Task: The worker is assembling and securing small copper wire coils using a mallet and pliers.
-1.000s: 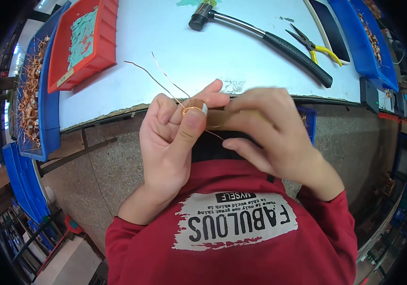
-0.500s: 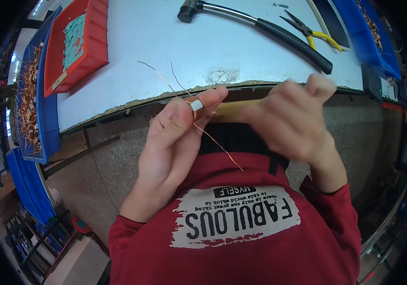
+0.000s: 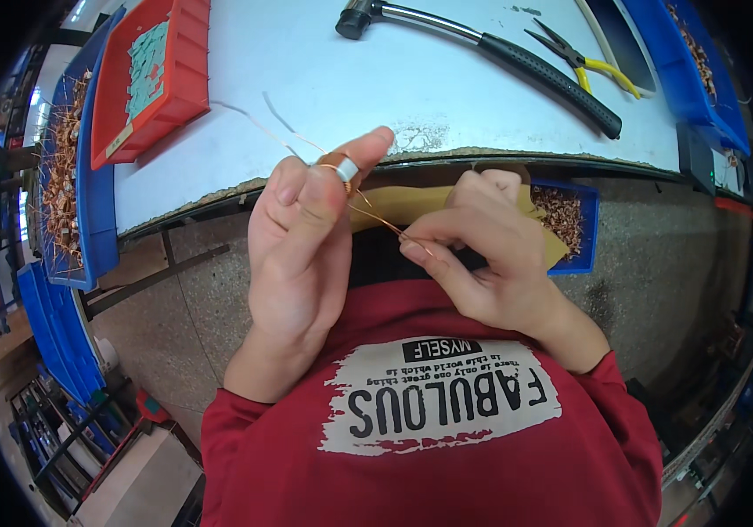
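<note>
My left hand (image 3: 299, 233) is closed around a small copper-wound coil (image 3: 347, 170) with a white core, gripping it between thumb and fingers just off the table's front edge. Two thin wire ends stick out from the coil toward the far left, over the tabletop. From its near side, copper wire (image 3: 380, 219) runs down to the right. My right hand (image 3: 492, 250) pinches this wire between thumb and index finger, a short way from the coil. Part of the coil is hidden behind my left fingers.
On the white table (image 3: 288, 53) lie a black-handled hammer (image 3: 526, 66) and yellow-handled pliers (image 3: 580, 61). A red bin (image 3: 187, 101) holds green pieces. Blue bins with copper-wired parts stand left (image 3: 102, 211) and far right (image 3: 719, 114). Another blue bin (image 3: 593, 211) sits below the table edge.
My right hand, blurred and empty-looking before, has come left and down and now pinches the copper wire. My left hand has shifted slightly left with the coil.
</note>
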### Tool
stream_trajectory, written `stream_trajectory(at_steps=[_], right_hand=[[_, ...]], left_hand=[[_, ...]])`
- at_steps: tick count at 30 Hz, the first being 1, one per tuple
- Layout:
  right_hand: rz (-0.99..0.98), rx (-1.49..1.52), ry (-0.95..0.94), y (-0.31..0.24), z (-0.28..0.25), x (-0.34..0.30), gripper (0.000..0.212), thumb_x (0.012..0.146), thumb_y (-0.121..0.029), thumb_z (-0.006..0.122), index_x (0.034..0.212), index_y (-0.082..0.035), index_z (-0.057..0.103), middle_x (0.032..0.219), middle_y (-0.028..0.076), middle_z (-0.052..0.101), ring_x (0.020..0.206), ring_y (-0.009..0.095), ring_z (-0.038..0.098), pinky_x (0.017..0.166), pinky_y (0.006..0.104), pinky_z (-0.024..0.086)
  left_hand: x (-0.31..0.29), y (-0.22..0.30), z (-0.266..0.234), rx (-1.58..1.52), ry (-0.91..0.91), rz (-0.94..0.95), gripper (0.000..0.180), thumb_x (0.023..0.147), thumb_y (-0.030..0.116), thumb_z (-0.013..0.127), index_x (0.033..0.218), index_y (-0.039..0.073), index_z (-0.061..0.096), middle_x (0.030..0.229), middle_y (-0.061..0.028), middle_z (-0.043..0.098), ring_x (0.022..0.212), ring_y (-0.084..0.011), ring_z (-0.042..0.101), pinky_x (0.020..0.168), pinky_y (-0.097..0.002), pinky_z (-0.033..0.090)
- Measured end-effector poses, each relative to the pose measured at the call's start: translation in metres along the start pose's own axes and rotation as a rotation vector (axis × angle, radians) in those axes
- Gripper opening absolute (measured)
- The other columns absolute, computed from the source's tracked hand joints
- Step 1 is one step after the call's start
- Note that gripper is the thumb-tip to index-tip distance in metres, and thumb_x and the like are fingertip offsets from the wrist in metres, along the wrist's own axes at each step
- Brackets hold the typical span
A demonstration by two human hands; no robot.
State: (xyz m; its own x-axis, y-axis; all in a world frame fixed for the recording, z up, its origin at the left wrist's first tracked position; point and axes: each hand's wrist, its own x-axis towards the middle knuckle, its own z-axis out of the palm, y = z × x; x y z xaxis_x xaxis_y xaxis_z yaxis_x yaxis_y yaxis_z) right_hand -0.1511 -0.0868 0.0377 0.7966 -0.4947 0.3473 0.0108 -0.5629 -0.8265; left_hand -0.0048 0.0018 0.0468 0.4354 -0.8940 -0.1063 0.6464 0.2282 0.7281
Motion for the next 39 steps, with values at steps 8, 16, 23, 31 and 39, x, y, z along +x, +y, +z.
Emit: stream_trajectory(at_steps=[8,16,23,31,39], right_hand=[[-0.084,-0.133,0.045,-0.003,-0.023,0.014,0.008,0.078,-0.008,0.064,0.086,-0.005,0.063,0.073,0.0,0.054,0.065,0.012,0.046,0.071,0.0253,0.035],[0.513,0.394,-0.299,-0.017,-0.045,0.059,0.012,0.087,-0.004,0.052,0.083,0.002,0.061,0.071,0.006,0.059,0.057,0.009,0.045,0.053,0.0188,0.038],[0.328,0.475,-0.248,-0.007,-0.042,0.057,0.014,0.088,-0.003,0.051,0.079,0.002,0.06,0.07,0.005,0.059,0.055,0.008,0.044,0.052,0.018,0.037],[0.273,0.38,-0.206,-0.01,-0.058,0.084,0.014,0.087,-0.004,0.052,0.077,0.001,0.06,0.069,0.004,0.057,0.055,0.009,0.042,0.052,0.0209,0.036],[0.198,-0.314,0.168,0.063,-0.109,0.181,0.015,0.084,-0.018,0.06,0.083,-0.004,0.064,0.071,0.004,0.059,0.059,0.013,0.049,0.055,0.0228,0.04]], left_hand=[[0.001,0.003,0.017,0.238,-0.049,0.055,0.019,0.093,0.006,0.045,0.109,0.004,0.036,0.097,-0.0156,0.057,0.094,-0.0256,0.059,0.079,-0.0262,0.047],[-0.004,0.005,0.035,0.477,-0.169,-0.103,0.02,0.089,-0.002,0.042,0.105,0.003,0.032,0.085,-0.0134,0.059,0.06,-0.0135,0.05,0.054,-0.0236,0.041],[-0.004,0.008,0.025,0.752,-0.254,-0.244,0.01,0.091,0.003,0.043,0.1,0.002,0.046,0.07,-0.0064,0.055,0.058,-0.0106,0.046,0.053,-0.021,0.037],[-0.003,0.015,0.019,0.51,-0.223,-0.284,0.018,0.097,0.015,0.04,0.098,0.0,0.048,0.061,0.002,0.04,0.05,-0.005,0.029,0.045,-0.0183,0.025],[-0.021,0.017,-0.009,0.331,-0.122,-0.433,0.016,0.096,0.013,0.042,0.099,0.0,0.051,0.06,0.0014,0.04,0.05,-0.0059,0.03,0.045,-0.0188,0.026]])
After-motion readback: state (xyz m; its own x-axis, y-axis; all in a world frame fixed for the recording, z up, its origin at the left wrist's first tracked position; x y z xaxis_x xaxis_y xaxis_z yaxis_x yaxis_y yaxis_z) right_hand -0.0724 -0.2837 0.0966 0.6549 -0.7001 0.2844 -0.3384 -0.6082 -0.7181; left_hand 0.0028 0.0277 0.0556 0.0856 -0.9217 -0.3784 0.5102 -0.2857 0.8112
